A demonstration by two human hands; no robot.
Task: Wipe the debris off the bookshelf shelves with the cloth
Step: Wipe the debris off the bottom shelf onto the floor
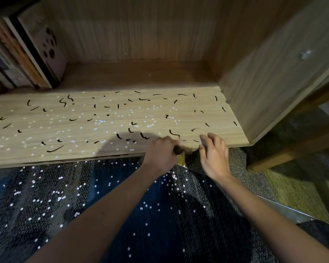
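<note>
- The shelf (pixel 84 130) is pale wood and runs left to right across the middle of the view. Its near edge lies just beyond the hands.
- Debris (pixel 174 133) lies all over the shelf: short black curled strands, mixed with tiny white specks (pixel 101 121). The specks are thickest around the middle.
- The left hand (pixel 160 154) is at the near edge, right of centre. Its fingers are curled tight around a small dark thing (pixel 179 149) that pokes out to the right.
- The dark thing sits on the shelf's near edge between the two hands. It is too blurred to tell whether it is the cloth.
- The right hand (pixel 215 158) is just right of the left one, palm down. Its fingers (pixel 204 138) are loosely bent and spread, with the tips on the shelf near the edge. I cannot tell if its thumb touches the dark thing.
- Black strands lie just beyond both hands.
- Books (pixel 32 48) lean at the far left, against the back panel (pixel 131 29).
- The side panel (pixel 270 78) closes the shelf on the right, and a wooden leg (pixel 292 147) stands further right.
- Dark blue carpet (pixel 103 215) lies under the forearms and is dotted with more white specks.
</note>
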